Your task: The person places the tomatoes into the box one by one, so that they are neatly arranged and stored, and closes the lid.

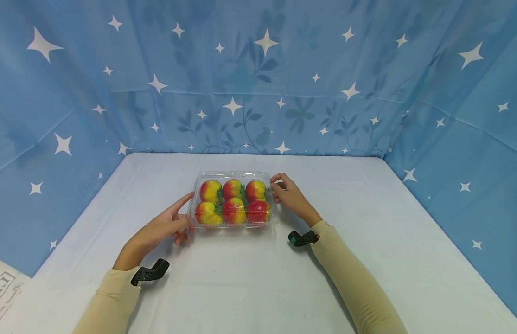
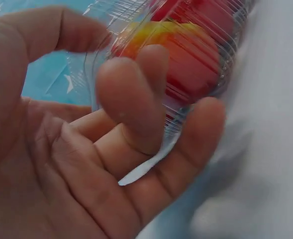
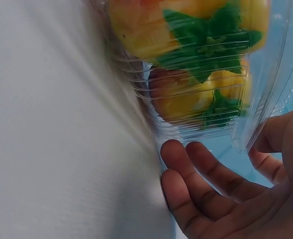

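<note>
A clear plastic clamshell box [image 1: 233, 175] stands on the white table, filled with red-and-yellow fruits [image 1: 233, 211] with green leaves. At its left side is my left hand [image 1: 164, 227], one finger stretched to the upper rim and the others loosely bent lower down. In the left wrist view, the bent fingers [image 2: 203, 129] lie in front of the ribbed wall without gripping it. My right hand [image 1: 289, 195] touches the rim near the far right corner. Its lower fingers [image 3: 206, 194] are spread, relaxed, and just apart from the wall in the right wrist view.
A white tabletop [image 1: 225, 287] extends around the box. Blue curtains [image 1: 258, 125] with white stars hang behind and at both sides. Black wrist devices [image 1: 151, 272] sit at both cuffs. Printed white material [image 1: 5, 292] lies at the lower left.
</note>
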Demonstrator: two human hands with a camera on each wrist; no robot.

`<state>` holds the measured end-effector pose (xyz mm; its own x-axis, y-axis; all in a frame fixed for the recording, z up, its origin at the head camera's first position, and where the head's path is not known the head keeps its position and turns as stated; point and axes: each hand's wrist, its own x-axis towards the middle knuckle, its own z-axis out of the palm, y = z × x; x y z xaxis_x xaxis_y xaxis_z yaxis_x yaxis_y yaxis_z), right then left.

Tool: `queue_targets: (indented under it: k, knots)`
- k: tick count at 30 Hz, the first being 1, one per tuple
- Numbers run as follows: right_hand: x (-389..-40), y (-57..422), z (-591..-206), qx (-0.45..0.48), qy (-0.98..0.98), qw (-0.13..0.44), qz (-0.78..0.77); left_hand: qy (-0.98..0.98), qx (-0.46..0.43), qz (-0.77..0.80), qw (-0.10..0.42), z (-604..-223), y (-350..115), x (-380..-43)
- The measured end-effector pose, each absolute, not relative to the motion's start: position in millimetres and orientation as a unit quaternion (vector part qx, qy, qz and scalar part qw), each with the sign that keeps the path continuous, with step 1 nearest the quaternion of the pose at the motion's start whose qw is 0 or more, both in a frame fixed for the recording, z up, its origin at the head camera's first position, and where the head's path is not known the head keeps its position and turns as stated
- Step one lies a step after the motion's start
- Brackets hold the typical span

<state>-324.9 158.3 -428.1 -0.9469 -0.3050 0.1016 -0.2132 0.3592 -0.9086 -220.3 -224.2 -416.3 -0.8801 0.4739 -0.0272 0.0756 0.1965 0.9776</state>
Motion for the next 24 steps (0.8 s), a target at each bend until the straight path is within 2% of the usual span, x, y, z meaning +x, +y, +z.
queue_targets:
  k: [4,7,19,24]
  knots:
    - [-325.1,158.7,-427.7,-0.155,0.823,0.049,-0.544,0.748,0.178,0.611,0.190,-417.0,-221.4,-220.7]
    - [-324.6,159.8,-426.8,-0.157,0.822,0.055,-0.544,0.743,0.176,0.617,0.191,-416.6,-218.8,-220.8]
    - [-326.7,161.4,-424.6,-0.196,0.829,0.115,-0.511,0.743,0.095,0.652,0.117,-420.2,-216.3,-222.3]
    - [-322.7,161.6,-411.9,-0.211,0.832,0.154,-0.490,0.746,0.079,0.653,0.104,-419.2,-215.9,-223.5]
